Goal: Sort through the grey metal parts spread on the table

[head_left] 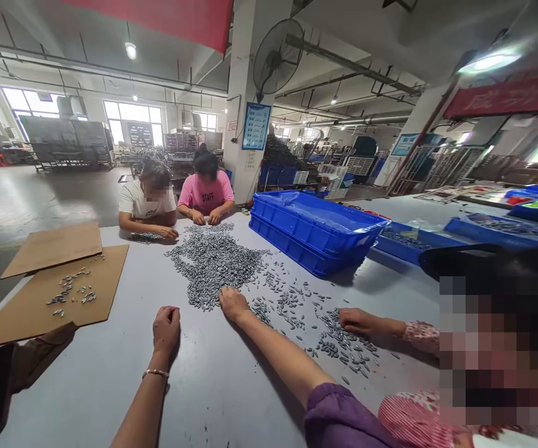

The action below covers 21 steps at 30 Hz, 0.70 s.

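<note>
Touching the pile [220, 258] at frame centre, seemingly mostly unworked, the right hand [233, 303] curls, contents unclear, like the left hand [166, 325]; some pieces [88, 298] lie apart on cardboard [26, 317] at frame left.

a heap of small, glossy, silvery-grey spindle-shaped pieces [217, 258] on a smooth white tabletop [222, 386]
they point every way, densely massed in the middle, thinning rightward into loose clusters and singles; a small separate batch [144, 238] lies near the far edge, and more are scattered over a flat brown cardboard sheet [111, 274].
</note>
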{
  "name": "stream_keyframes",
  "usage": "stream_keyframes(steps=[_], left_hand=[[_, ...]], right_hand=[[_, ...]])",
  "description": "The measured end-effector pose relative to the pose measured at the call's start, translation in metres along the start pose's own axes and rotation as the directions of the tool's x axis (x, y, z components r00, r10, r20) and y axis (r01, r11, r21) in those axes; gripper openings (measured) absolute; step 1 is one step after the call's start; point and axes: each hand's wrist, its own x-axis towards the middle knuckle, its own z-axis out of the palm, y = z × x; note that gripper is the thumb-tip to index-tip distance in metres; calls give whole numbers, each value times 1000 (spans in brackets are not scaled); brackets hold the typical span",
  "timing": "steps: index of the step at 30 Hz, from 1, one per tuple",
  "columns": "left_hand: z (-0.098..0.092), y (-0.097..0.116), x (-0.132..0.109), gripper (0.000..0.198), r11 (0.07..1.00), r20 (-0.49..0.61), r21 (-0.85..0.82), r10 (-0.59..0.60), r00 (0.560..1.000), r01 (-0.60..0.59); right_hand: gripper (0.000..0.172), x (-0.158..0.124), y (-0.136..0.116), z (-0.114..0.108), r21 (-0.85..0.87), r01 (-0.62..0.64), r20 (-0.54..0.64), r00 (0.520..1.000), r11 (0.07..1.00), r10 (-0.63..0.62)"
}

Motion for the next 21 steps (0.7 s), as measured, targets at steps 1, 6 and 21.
stream_keyframes(steps=[1,6,21], left_hand=[[0,-1,0,18,999,-13,-42,-33,999,33],[17,1,-3,35,920,-43,-318,-255,966,229],[53,-6,-10,25,436,190,-787,-502,844,437]], right_hand=[[11,8,-3,-5,97,-37,6,999,995,37],[26,33,-22,-16,624,-205,129,979,754,160],[11,-53,-83,92,962,-196,188,980,192,60]])
